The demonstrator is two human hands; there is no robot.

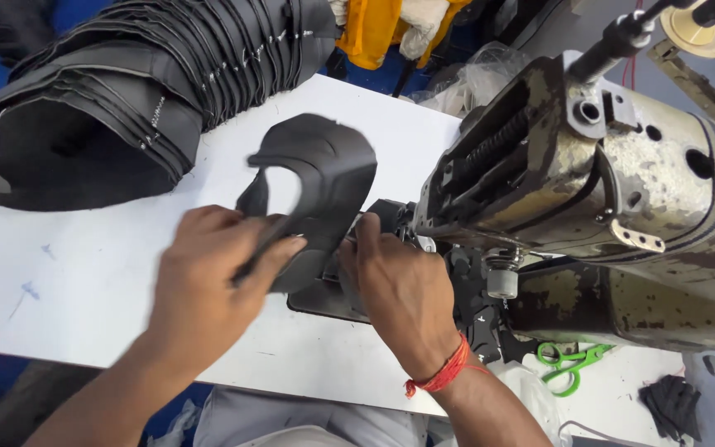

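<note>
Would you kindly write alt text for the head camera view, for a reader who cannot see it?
Two bare hands hold a curved black cut piece at the needle area of a worn industrial sewing machine: the left hand grips its lower edge, the right hand steadies it. On the white table lies a stack of black pieces; green scissors lie at the right.

White table (84, 281): stacked black pieces (126, 91), sewing machine (606, 182)

One sewing machine (589, 190), one green scissors (568, 364)

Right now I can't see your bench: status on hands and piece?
Left hand and right hand gripping black shoe-upper piece beside sewing machine. Stacked pieces well clear.
</note>
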